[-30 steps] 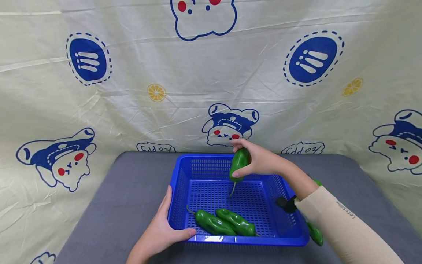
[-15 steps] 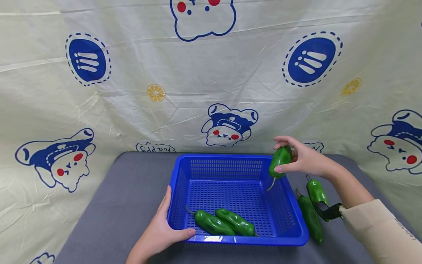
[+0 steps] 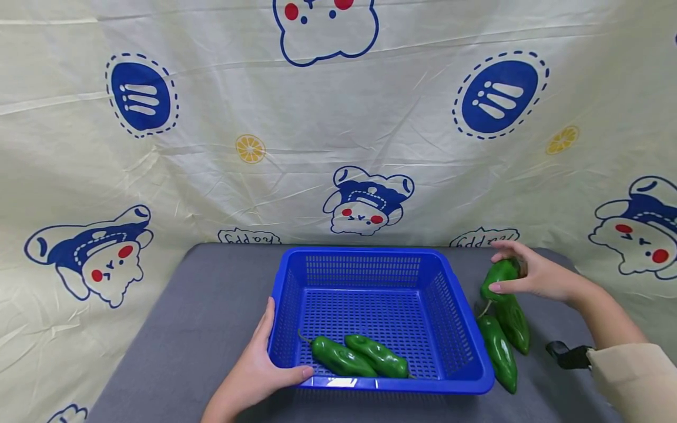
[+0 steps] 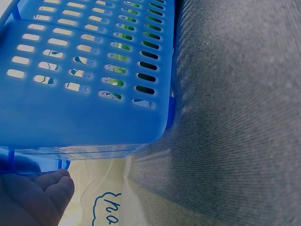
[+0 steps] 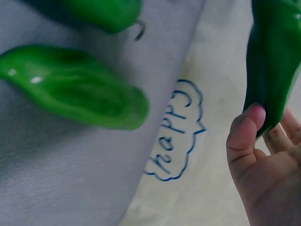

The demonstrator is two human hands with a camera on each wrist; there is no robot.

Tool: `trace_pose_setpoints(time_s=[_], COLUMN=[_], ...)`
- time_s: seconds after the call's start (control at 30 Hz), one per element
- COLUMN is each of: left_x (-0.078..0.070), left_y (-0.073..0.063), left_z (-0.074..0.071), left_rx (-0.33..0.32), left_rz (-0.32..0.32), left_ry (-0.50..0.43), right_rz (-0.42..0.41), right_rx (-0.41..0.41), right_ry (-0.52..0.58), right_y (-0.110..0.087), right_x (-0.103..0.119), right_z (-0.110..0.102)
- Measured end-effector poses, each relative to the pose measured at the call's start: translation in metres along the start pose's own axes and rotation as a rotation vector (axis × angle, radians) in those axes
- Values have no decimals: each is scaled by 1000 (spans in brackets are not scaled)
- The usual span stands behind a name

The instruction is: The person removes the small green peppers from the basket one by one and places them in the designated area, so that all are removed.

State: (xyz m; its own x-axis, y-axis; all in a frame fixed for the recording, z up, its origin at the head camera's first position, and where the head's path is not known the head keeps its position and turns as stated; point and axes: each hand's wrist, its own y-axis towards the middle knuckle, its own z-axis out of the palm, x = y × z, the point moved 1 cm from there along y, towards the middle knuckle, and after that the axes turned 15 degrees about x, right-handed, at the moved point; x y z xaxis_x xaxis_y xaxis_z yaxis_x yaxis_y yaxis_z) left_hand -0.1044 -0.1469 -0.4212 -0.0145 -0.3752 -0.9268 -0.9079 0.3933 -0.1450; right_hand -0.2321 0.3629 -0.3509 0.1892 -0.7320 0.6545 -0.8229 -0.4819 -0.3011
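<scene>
My left hand (image 3: 256, 364) holds the near left corner of a blue plastic basket (image 3: 407, 385), thumb on the front rim and fingers along the left side. Two green peppers (image 3: 344, 358) lie inside it against the front wall. To the right of the basket, my right hand (image 3: 545, 276) pinches another green pepper (image 3: 497, 279), its stem pointing down. In the right wrist view that held pepper (image 5: 273, 56) sits between thumb and fingers. Below it, two more green peppers (image 3: 500, 355) lie side by side on the table; the held one overlaps the farther one (image 3: 514, 324).
A grey cloth-covered table (image 3: 211, 305) carries the basket. Behind it hangs a cream curtain (image 3: 296, 194) with blue cartoon prints. A black strap (image 3: 568, 356) shows at the right wrist, beside a beige sleeve (image 3: 632, 376).
My right hand has carried the green pepper from over the basket, past its right rim, to above the peppers on the table. My left hand and the basket have stayed still.
</scene>
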Motion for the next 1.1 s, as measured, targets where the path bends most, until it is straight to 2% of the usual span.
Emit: trace_pose_setpoints(time_s=[0.17, 0.43, 0.8, 1.1], left_x=[0, 1, 3, 2], left_y=[0, 1, 2, 1], left_z=[0, 0, 1, 1], left_rx=[3, 6, -2, -5], left_rz=[-5, -9, 11, 3], left_ry=[5, -4, 11, 14], right_rz=[1, 5, 3, 1], right_rx=[77, 141, 230, 198], right_ry=[50, -28, 59, -47], right_y=[1, 15, 29, 30], right_x=[-13, -17, -17, -17], right_z=[8, 31, 52, 64])
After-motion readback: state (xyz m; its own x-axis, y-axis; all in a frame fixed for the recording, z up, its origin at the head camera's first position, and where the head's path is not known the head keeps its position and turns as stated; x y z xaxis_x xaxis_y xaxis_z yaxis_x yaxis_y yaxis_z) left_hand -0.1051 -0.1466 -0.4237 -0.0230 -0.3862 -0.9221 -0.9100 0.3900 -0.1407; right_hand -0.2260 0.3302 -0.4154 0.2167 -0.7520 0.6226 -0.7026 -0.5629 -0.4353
